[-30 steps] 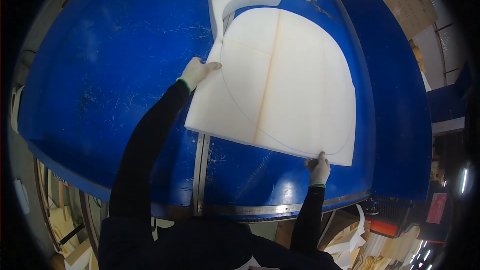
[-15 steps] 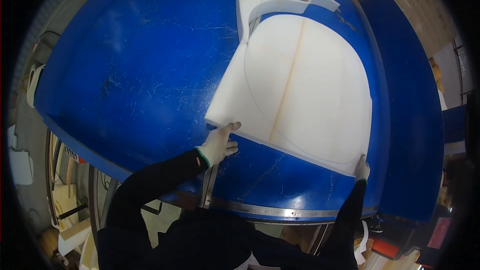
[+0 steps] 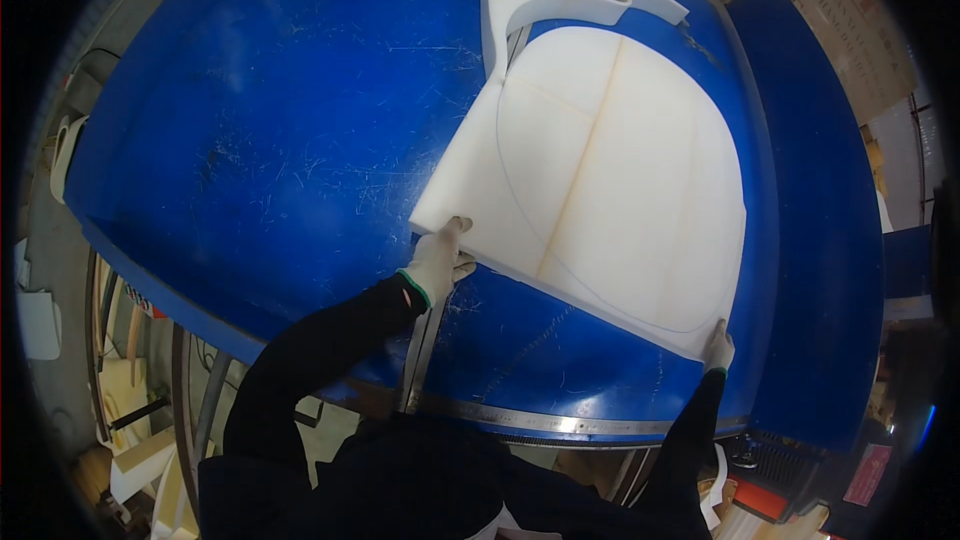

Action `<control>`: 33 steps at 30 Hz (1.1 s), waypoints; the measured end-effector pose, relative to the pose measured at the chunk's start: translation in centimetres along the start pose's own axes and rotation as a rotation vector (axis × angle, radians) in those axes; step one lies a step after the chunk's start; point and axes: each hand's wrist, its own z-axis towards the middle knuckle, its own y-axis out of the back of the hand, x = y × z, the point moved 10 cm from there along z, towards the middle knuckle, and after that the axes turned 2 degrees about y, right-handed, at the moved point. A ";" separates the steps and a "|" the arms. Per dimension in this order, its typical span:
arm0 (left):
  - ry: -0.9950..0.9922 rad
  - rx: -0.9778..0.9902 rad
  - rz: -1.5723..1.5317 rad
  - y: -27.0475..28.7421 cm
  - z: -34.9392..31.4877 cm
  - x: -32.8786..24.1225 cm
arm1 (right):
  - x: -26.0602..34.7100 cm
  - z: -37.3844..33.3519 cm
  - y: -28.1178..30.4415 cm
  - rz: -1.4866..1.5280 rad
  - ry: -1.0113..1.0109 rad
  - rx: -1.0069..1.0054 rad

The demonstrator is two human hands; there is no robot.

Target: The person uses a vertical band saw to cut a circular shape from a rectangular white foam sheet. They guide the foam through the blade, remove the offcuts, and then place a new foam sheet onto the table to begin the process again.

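Observation:
A thick white foam slab (image 3: 640, 170) lies on a blue table (image 3: 300, 120). Its far edge is rounded, and a thin curved line and a yellowish seam run across its top. At the slab's near left corner, my left hand (image 3: 437, 258), in a pale glove with a green cuff, grips the edge. My right hand (image 3: 718, 347), also gloved, holds the near right corner with the thumb on top; its other fingers are mostly hidden. A curved white foam offcut (image 3: 545, 2) stands beyond the slab and touches its left side.
A metal strip (image 3: 580, 426) runs along the table's near edge, and a narrow slot (image 3: 425, 355) crosses the tabletop by my left hand. To the right rises a blue panel (image 3: 820, 240). Foam scraps (image 3: 140, 465) lie below the table at the left.
My left hand has closed over the slab's near edge. The slab's near side has shifted slightly away from me, and the offcut has moved a little with it. My right hand stays at its corner.

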 end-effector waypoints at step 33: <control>-0.087 -0.035 0.050 1.2 3.0 -5.8 | 2.4 -9.9 -0.2 -0.066 0.034 0.039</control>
